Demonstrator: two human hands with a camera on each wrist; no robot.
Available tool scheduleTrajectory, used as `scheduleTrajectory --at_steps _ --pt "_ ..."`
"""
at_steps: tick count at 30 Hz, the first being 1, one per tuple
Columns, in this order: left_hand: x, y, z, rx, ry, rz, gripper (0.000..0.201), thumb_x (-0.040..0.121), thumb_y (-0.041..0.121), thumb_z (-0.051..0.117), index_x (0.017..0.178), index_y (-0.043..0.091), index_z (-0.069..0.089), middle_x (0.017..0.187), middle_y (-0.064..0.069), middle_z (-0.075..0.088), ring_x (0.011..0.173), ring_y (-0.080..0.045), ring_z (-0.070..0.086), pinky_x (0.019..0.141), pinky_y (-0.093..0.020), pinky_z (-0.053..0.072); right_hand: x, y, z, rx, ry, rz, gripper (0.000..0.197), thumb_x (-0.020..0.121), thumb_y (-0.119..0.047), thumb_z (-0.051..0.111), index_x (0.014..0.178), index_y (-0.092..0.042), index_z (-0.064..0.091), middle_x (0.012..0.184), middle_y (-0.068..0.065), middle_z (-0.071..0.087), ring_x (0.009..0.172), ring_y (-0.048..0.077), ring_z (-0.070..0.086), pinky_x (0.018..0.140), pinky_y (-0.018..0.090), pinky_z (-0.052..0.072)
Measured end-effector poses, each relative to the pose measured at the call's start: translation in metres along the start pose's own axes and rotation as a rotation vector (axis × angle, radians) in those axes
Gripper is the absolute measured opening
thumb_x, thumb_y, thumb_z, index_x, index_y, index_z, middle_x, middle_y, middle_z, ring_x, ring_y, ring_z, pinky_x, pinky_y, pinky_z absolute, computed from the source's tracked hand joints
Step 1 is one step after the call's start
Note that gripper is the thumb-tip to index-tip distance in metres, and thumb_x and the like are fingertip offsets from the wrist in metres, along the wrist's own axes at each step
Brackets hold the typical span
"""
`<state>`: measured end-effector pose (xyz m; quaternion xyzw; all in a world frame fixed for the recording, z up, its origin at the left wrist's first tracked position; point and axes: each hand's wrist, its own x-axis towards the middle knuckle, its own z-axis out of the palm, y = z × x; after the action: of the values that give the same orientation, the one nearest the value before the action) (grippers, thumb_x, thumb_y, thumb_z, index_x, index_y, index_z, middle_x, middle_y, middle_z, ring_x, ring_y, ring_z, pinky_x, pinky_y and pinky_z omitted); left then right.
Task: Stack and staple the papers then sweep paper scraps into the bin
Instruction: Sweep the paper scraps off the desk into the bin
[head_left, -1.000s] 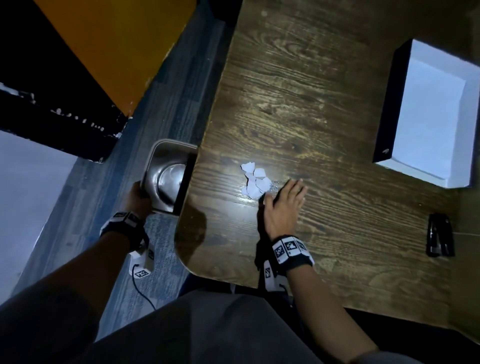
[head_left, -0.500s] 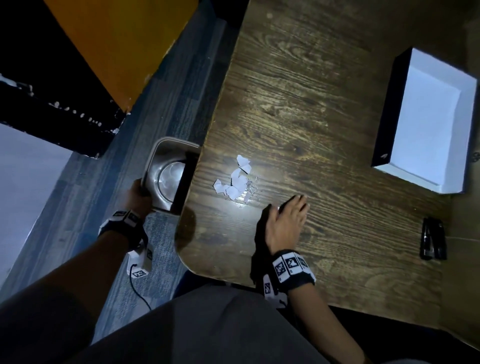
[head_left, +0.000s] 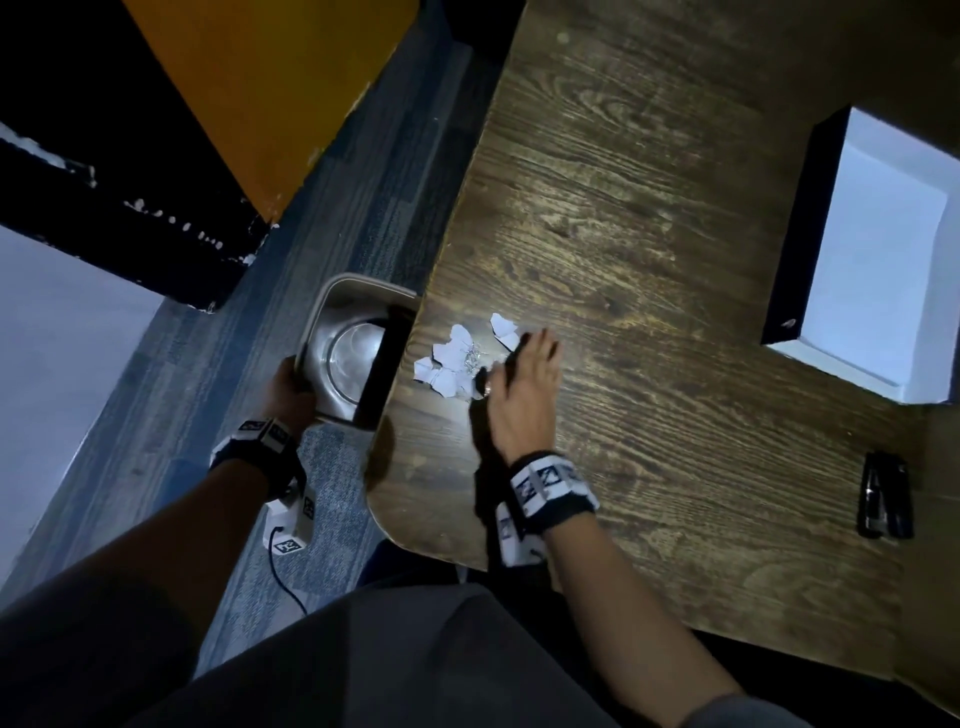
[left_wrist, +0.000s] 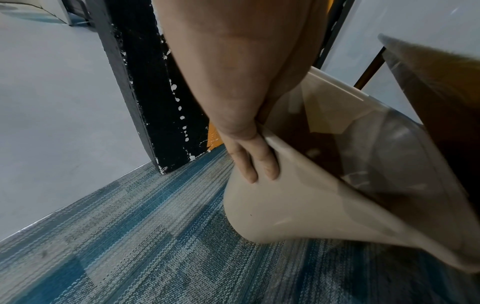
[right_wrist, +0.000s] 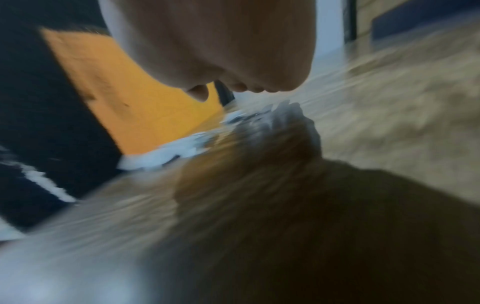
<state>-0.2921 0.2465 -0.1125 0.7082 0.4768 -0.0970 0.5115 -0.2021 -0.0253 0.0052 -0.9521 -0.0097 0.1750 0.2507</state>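
Observation:
Several white paper scraps (head_left: 457, 356) lie in a small heap close to the left edge of the dark wooden table (head_left: 649, 249), with some loose staples among them. My right hand (head_left: 522, 384) lies flat on the table with straight fingers, touching the heap's right side. The scraps (right_wrist: 179, 152) show as a white blur in the right wrist view. My left hand (head_left: 291, 387) grips the rim of a beige bin (head_left: 353, 353) held just below the table's left edge. In the left wrist view its fingers (left_wrist: 255, 162) press the bin (left_wrist: 298, 197) wall from outside.
A black tray (head_left: 878, 260) holding white paper sits at the table's right. A black stapler (head_left: 885, 493) lies near the right front. An orange panel (head_left: 270, 93) and a black post (left_wrist: 145, 86) stand over blue carpet (left_wrist: 130, 236) on the left.
My right hand moved forward and left against the scraps, and the heap slid closer to the table's left edge above the bin. The left hand kept its grip on the bin.

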Motion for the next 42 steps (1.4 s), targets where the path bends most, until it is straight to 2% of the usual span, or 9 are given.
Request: scheduleTrajectory --at_steps 4,11,15,20,24,31,34,38,42 --pt "0.000 -0.001 -0.003 0.020 0.007 0.035 0.039 0.094 -0.008 0.051 0.131 0.002 0.057 0.122 -0.029 0.067 0.111 -0.040 0.065 0.098 -0.062 0.055 0.041 0.004 -0.010 -0.086 -0.076 0.013 0.071 0.100 -0.041 0.030 0.152 -0.004 -0.002 0.162 0.013 -0.006 0.149 0.028 -0.012 0.117 0.036 -0.009" --pt "-0.017 0.013 -0.008 -0.008 -0.024 -0.009 0.045 0.097 -0.011 0.045 0.140 -0.001 0.052 0.124 -0.031 0.063 0.103 -0.043 0.064 0.082 -0.053 0.058 0.012 -0.017 0.023 -0.267 -0.326 -0.442 0.068 0.099 -0.038 0.031 0.153 -0.005 0.004 0.162 0.010 -0.004 0.149 0.025 -0.012 0.122 0.042 0.000" --pt "-0.016 0.010 -0.013 0.011 -0.029 0.002 0.043 0.094 -0.008 0.047 0.135 0.002 0.055 0.123 -0.032 0.065 0.109 -0.048 0.066 0.087 -0.065 0.059 0.000 0.009 0.003 -0.120 -0.107 -0.262 0.064 0.100 -0.037 0.030 0.154 -0.010 0.007 0.163 0.005 -0.001 0.149 0.021 -0.010 0.121 0.037 -0.003" --pt "-0.022 0.011 -0.012 0.028 -0.017 0.019 0.038 0.097 -0.007 0.048 0.134 -0.002 0.056 0.106 -0.025 0.067 0.097 -0.039 0.065 0.078 -0.044 0.055 -0.010 0.027 0.005 -0.091 -0.041 0.068 0.070 0.100 -0.040 0.030 0.153 -0.006 0.000 0.162 0.012 -0.008 0.148 0.027 -0.015 0.121 0.040 -0.007" --pt "-0.027 0.010 -0.010 -0.010 -0.045 -0.018 0.036 0.095 -0.013 0.047 0.128 -0.002 0.057 0.079 0.000 0.056 0.089 -0.030 0.060 0.077 -0.041 0.052 -0.018 -0.007 0.035 -0.075 -0.079 0.010 0.074 0.098 -0.046 0.025 0.152 -0.006 -0.005 0.160 0.015 -0.015 0.146 0.030 -0.022 0.121 0.044 -0.008" --pt "-0.032 0.007 -0.012 -0.036 -0.094 -0.046 0.044 0.093 -0.017 0.051 0.126 0.012 0.055 0.095 -0.009 0.064 0.089 -0.032 0.065 0.082 -0.057 0.060 -0.034 -0.075 0.080 -0.112 -0.180 -0.233 0.073 0.100 -0.045 0.025 0.152 -0.003 -0.003 0.160 0.016 -0.013 0.143 0.027 -0.026 0.120 0.043 -0.010" --pt "-0.030 0.000 -0.016 -0.080 -0.118 -0.041 0.048 0.089 -0.013 0.060 0.133 0.005 0.055 0.121 -0.030 0.067 0.104 -0.045 0.070 0.087 -0.068 0.059 -0.033 -0.098 0.092 -0.122 -0.252 -0.355 0.067 0.101 -0.039 0.026 0.152 -0.004 -0.002 0.161 0.012 -0.013 0.147 0.027 -0.020 0.120 0.039 -0.013" --pt "-0.030 -0.005 -0.017 -0.110 -0.113 -0.067 0.050 0.090 -0.014 0.061 0.134 0.008 0.055 0.123 -0.029 0.067 0.105 -0.047 0.071 0.083 -0.072 0.059 -0.017 -0.119 0.102 -0.176 -0.534 -0.419 0.066 0.098 -0.021 0.041 0.151 -0.001 0.007 0.160 0.021 0.004 0.149 0.034 -0.003 0.120 0.041 -0.004" --pt "-0.036 -0.003 -0.017 -0.122 -0.092 -0.062 0.055 0.084 -0.024 0.054 0.132 0.003 0.055 0.122 -0.036 0.065 0.100 -0.050 0.070 0.078 -0.075 0.057 -0.017 -0.128 0.082 -0.156 -0.423 -0.403 0.030 0.083 0.006 0.050 0.111 0.003 0.058 0.116 0.024 0.062 0.111 0.038 0.057 0.092 0.043 0.047"
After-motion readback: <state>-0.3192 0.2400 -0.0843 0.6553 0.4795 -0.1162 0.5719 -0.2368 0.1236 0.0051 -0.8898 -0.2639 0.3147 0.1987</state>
